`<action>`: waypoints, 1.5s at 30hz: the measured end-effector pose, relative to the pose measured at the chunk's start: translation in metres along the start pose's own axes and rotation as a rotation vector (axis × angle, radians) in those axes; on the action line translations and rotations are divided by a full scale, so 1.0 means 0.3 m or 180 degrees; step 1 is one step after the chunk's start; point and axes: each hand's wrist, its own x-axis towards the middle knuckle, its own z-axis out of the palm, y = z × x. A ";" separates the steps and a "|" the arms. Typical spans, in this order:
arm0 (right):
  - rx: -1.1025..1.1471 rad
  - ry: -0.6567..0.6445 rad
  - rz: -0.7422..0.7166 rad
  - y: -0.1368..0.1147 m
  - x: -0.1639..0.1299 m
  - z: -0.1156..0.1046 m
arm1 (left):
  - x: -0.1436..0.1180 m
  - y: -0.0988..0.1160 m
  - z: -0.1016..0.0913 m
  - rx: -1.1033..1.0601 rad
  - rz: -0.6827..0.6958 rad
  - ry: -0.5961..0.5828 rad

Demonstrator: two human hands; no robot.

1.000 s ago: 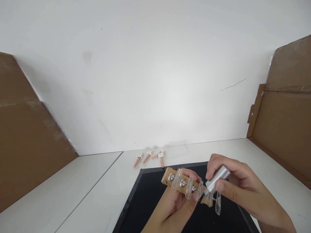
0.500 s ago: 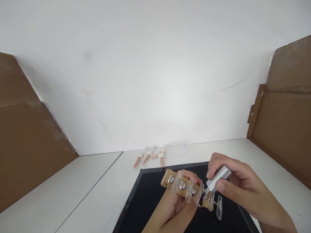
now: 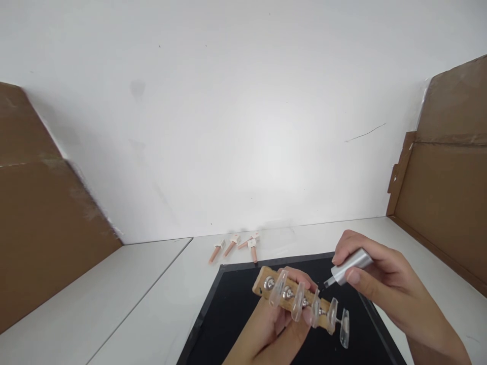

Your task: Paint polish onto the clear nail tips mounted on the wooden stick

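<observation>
Silver-capped brush (image 3: 350, 266) is pinched in my right grip (image 3: 388, 284), its tip near the clear nail tips (image 3: 298, 302) on the wooden bar (image 3: 288, 302) my left grip (image 3: 283, 327) clasps above the black mat (image 3: 226, 304).

We count: five clear false nail tips (image 3: 298, 302), one wooden nail stand (image 3: 288, 303), one silver-handled brush (image 3: 353, 265), four pink-and-white sticks (image 3: 253, 252), one black mat (image 3: 232, 304), two cardboard side walls (image 3: 443, 187).

L hand (image 3: 283, 327) & R hand (image 3: 376, 271), both bare, slim fingers (image 3: 355, 242), R thumbnail (image 3: 353, 277) short w/ rounded tip, L forearm (image 3: 245, 350) & R forearm (image 3: 437, 329) bare to btm edge of view, L fingers (image 3: 299, 276) partly hidden, fine detail too blurry
</observation>
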 end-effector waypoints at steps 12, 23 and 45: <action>-0.0081 -0.0391 -0.0414 -0.018 0.001 0.012 | 0.000 0.021 0.014 0.0359 0.0049 0.0091; -0.0496 -0.0089 -0.0501 -0.011 0.007 0.008 | -0.009 0.018 0.002 0.0368 -0.0006 -0.0096; -0.0559 0.0310 -0.0629 -0.010 -0.007 0.017 | -0.003 0.058 -0.052 -0.0823 -0.1119 -0.0917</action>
